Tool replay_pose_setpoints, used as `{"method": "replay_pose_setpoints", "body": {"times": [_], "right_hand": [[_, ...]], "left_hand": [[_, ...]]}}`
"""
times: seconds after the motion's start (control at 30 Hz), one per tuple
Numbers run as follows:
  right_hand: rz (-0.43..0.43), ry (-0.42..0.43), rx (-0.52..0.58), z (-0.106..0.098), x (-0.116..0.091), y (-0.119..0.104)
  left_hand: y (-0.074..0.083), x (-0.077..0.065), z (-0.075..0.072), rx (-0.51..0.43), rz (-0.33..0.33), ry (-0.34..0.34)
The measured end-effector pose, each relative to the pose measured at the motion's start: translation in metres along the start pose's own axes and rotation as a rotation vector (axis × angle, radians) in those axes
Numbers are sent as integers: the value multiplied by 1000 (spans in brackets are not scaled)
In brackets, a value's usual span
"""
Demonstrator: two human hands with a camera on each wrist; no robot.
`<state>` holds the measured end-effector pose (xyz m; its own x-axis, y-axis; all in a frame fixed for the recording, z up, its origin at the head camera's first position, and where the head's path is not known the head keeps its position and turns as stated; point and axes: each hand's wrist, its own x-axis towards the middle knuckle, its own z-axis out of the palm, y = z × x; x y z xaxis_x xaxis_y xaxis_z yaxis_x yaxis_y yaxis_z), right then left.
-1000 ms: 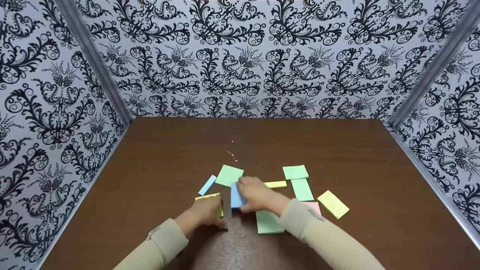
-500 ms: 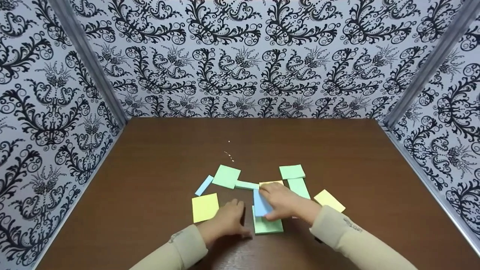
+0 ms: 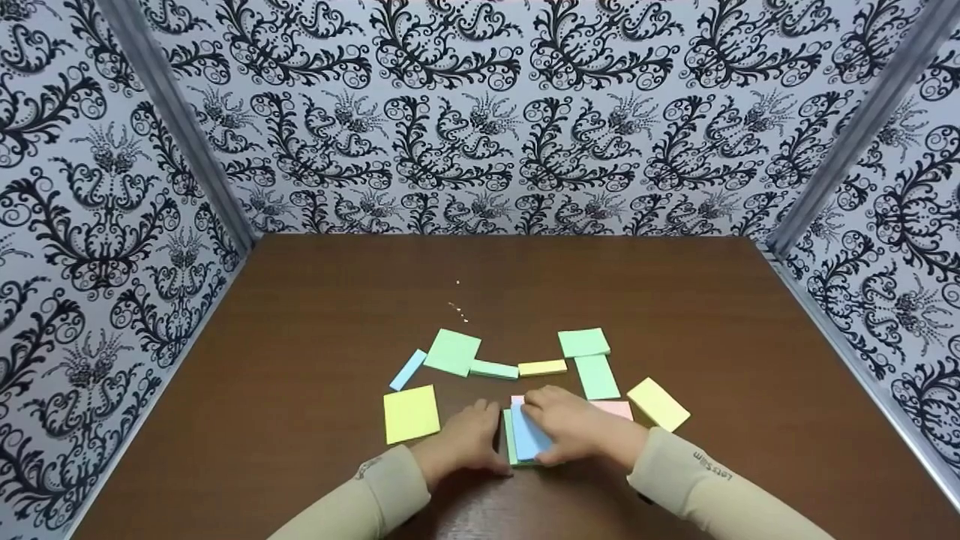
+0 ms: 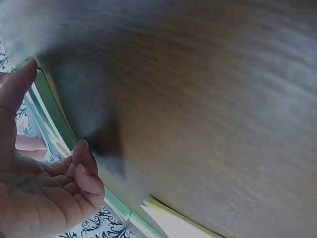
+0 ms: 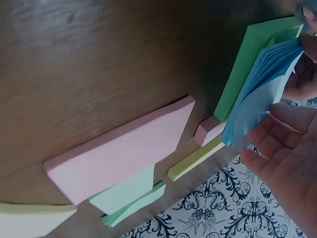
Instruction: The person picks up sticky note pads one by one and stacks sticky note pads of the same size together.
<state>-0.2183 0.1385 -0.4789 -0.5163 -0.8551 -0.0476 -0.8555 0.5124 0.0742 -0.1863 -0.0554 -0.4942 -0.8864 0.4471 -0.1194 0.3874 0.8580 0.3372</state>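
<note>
My right hand (image 3: 574, 424) grips a blue sticky-note pad (image 3: 529, 436) over a green sticky-note pad (image 3: 511, 441) near the table's front. In the right wrist view, the blue pad (image 5: 262, 94) has its sheets fanned apart along one edge, with the fingers (image 5: 285, 144) on its face. Beside the green pad's left edge is my left hand (image 3: 466, 439), thumb and fingertips right at that edge; its lower fingers (image 4: 86, 173) are bent in the left wrist view. A small pink strip pad (image 3: 517, 398) shows just beyond the blue one.
A yellow square pad (image 3: 411, 414) lies left, near a thin blue strip (image 3: 408, 370) and a green square (image 3: 453, 352). Green (image 3: 493, 369) and yellow strips (image 3: 542, 367) sit behind the hands. Rightward are green pads (image 3: 598, 376), a pink pad (image 3: 615, 409) and a yellow pad (image 3: 658, 403).
My right hand has carried the blue pad right, then nearer and onto the green pad, uncovering the yellow strip. My left hand has left the yellow square and moved right to the green pad's edge.
</note>
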Motion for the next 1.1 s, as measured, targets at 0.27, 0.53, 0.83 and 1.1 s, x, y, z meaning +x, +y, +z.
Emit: {"method": "replay_pose_setpoints", "body": {"times": [0.27,0.53,0.83,1.1], "right_hand": [[-26,-10,4,3,3,-4],[-16,18,25,6,2,-5],[3,14,14,6,5,-8],[15,12,24,7,6,-9]], "left_hand": [[-1,3,0,-23,-16,-11],[1,4,-1,-14,-37,-37],[-3,6,2,-16,-32,-32],[-3,6,2,-26,-34,-29]]}}
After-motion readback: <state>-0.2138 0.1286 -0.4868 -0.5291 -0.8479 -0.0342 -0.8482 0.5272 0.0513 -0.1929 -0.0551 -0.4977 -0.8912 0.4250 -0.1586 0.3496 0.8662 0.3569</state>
